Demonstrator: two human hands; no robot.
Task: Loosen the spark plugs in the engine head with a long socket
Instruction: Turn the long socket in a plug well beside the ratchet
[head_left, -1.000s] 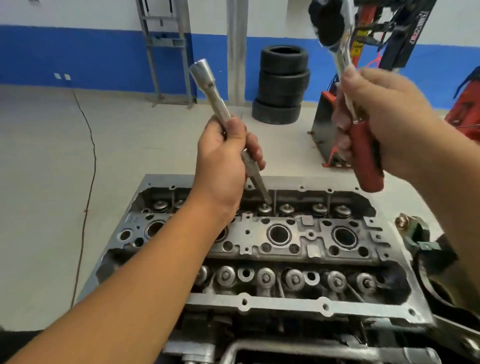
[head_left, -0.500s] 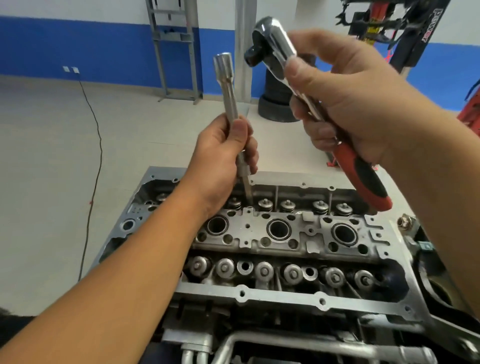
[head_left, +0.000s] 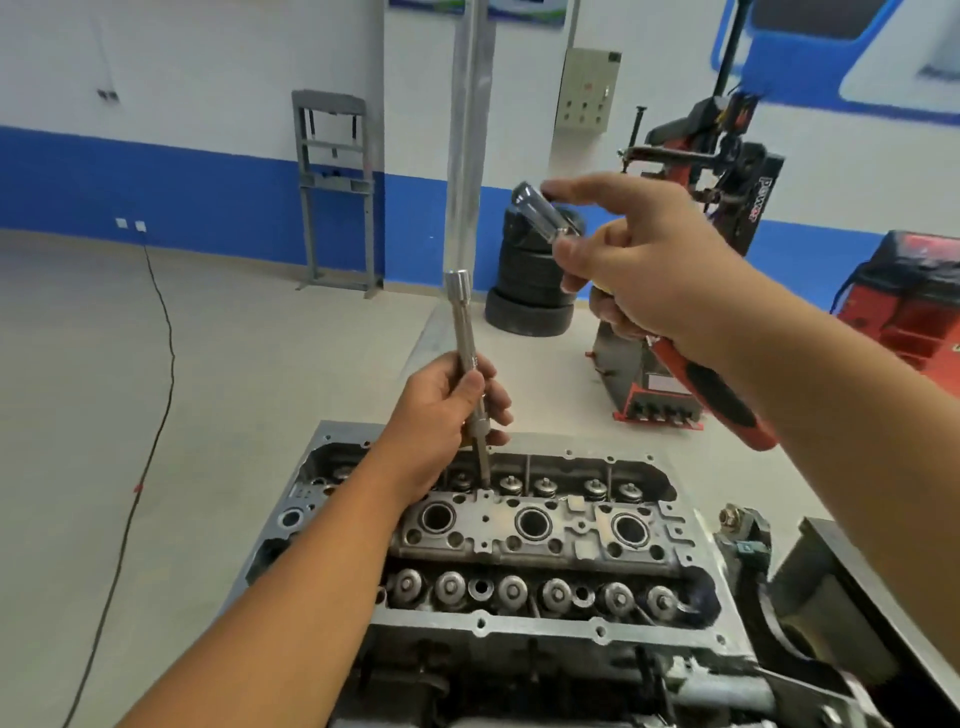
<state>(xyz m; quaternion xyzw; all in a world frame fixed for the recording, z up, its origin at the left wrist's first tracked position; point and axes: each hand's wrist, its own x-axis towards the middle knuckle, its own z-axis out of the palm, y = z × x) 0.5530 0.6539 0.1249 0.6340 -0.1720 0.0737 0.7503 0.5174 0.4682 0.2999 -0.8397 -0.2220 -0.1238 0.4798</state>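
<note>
Slender steel socket (head_left: 464, 332), cylindrical, shiny.

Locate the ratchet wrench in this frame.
In the head view, the ratchet wrench is upper right, gripped by the right hand above the engine head, right of the long socket.

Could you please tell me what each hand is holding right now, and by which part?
The left hand grips the long silver metal socket around its lower shaft. The right hand holds the chrome ratchet wrench, with its red-and-black handle, just below the head.
</note>
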